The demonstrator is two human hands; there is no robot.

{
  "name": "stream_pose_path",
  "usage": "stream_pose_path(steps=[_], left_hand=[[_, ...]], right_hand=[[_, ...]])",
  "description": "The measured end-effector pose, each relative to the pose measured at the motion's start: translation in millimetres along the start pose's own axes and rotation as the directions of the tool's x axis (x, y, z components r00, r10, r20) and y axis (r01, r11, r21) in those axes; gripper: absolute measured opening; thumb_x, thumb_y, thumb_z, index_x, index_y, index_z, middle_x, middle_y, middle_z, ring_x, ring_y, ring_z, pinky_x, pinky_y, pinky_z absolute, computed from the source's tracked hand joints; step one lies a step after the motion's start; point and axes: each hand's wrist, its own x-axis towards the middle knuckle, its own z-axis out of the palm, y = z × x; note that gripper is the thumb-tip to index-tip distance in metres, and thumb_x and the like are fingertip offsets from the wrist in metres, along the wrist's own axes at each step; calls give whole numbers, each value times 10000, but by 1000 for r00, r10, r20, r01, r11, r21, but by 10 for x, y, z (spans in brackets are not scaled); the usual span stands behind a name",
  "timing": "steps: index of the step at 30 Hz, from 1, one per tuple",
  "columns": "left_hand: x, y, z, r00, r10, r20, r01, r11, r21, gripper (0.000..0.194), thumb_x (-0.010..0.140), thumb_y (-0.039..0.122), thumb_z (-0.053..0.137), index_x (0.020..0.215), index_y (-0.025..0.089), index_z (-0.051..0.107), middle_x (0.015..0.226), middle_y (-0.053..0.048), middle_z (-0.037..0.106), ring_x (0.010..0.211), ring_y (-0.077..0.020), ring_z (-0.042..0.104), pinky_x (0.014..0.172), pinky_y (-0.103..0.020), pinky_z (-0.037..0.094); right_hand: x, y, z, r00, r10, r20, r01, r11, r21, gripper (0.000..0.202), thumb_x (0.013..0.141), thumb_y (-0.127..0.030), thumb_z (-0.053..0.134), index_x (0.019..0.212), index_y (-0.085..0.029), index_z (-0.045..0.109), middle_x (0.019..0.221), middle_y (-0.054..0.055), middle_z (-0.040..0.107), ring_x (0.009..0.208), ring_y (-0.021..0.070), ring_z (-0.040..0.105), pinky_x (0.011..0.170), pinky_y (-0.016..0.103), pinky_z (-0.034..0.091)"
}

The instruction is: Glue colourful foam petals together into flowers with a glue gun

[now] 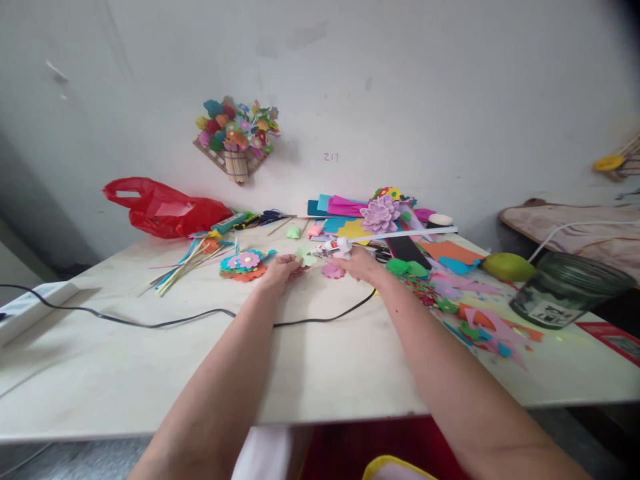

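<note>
Wall: handwritten "217" | jar ×1, label too blurred to read | red bag ×1 | glue gun ×1, gripped in right hand | left hand pinching green flower ×1, between the hands | pink flower ×1 near right hand

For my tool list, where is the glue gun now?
In the head view, the glue gun is just right of centre, in the right hand, pointing toward the pale green piece in the left hand.

Scuffed pale wall, white table, speckled grey floor
</note>
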Motion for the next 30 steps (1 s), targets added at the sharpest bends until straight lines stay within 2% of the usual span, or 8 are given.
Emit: stream_pose_path(steps=[6,18,30], left_hand=[[-1,-3,13,999,8,-31,-8,1000,-1,272,563,201,716,633,154,457,597,54,548,575,-87,593,590,-205,469],[9,-19,11,999,8,-34,-8,1000,26,328,531,232,744,664,157,454,604,51,545,578,-96,592,595,-218,469],[17,-27,12,999,10,-37,-9,999,39,272,550,218,723,657,157,480,591,51,547,566,-91,574,599,-223,474]], right_hand=[[8,2,2,1000,-24,-2,24,999,-34,331,687,-409,602,889,-149,627,540,-4,543,354,52,376,290,151,290],[12,22,10,1000,28,-3,-29,995,-94,347,674,-439,598,860,-147,618,552,-9,522,358,47,381,294,143,297],[8,-2,4,1000,31,5,-30,992,-123,366,688,-434,588,905,-140,619,658,22,595,369,41,391,307,151,311]])
